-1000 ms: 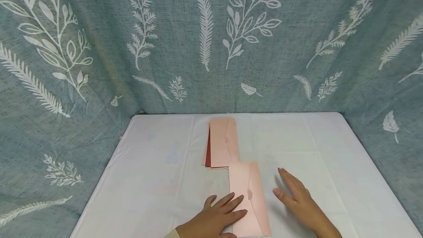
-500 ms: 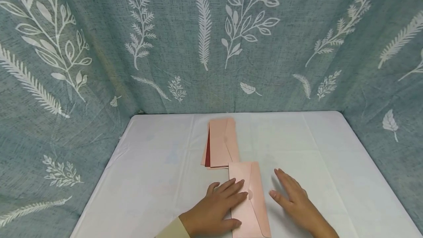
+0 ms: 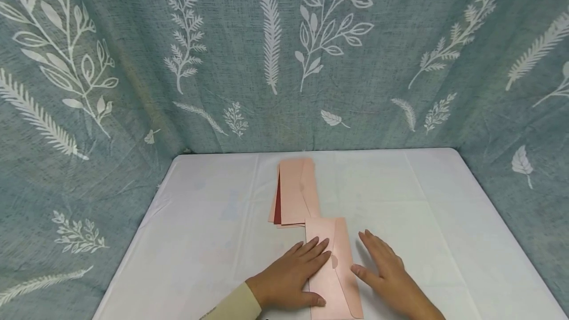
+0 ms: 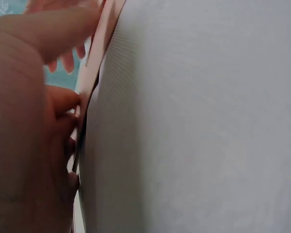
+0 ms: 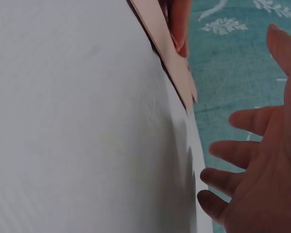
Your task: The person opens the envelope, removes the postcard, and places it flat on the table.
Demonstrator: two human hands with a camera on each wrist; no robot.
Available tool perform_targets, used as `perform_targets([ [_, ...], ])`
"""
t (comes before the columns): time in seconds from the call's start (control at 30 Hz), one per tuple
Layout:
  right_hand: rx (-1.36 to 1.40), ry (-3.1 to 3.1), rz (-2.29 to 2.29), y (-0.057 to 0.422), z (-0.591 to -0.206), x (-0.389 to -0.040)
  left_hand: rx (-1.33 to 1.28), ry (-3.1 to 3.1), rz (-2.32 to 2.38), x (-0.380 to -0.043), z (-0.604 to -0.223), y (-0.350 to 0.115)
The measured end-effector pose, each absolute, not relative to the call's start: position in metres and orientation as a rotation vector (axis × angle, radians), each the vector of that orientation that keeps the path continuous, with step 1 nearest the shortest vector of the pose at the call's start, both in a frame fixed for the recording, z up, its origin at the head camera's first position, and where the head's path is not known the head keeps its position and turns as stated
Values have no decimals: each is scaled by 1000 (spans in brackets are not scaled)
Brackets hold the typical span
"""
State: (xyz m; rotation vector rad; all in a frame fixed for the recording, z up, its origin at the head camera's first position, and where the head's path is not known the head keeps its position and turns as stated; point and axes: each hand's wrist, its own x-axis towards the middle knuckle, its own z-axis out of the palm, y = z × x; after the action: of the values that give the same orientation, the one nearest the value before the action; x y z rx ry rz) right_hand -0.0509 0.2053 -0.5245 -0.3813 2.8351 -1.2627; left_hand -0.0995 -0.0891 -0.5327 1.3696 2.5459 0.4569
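A pale pink envelope (image 3: 331, 285) lies flap side up near the front of the table, its pointed flap on the right with a small round tab. My left hand (image 3: 293, 275) rests flat on its left part, fingers spread and pointing away. Just off the envelope's right edge is my right hand (image 3: 391, 275), fingers extended, holding nothing. In the left wrist view the left hand (image 4: 34, 111) shows at the envelope (image 4: 94, 68) edge-on. The right wrist view has the right hand (image 5: 262, 160) with its fingers apart, away from the envelope (image 5: 167, 48).
Behind the front envelope lies a fanned pile of pink envelopes (image 3: 295, 191), with a dark red one (image 3: 277, 206) showing at its left side. The front envelope's top corner overlaps the pile. A white cloth covers the table (image 3: 200, 221); a green leaf-patterned curtain (image 3: 249, 53) surrounds it.
My left hand has slid up and a little right on the envelope, flattening its fingers. My right hand has moved left toward the envelope's right edge. The envelopes stay in place.
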Motion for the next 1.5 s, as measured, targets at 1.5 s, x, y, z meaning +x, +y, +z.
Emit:
perform_targets([
  [1.5, -591, 2784, -922, 168, -543, -51, 1321, 2558, 380, -101, -534, -87],
])
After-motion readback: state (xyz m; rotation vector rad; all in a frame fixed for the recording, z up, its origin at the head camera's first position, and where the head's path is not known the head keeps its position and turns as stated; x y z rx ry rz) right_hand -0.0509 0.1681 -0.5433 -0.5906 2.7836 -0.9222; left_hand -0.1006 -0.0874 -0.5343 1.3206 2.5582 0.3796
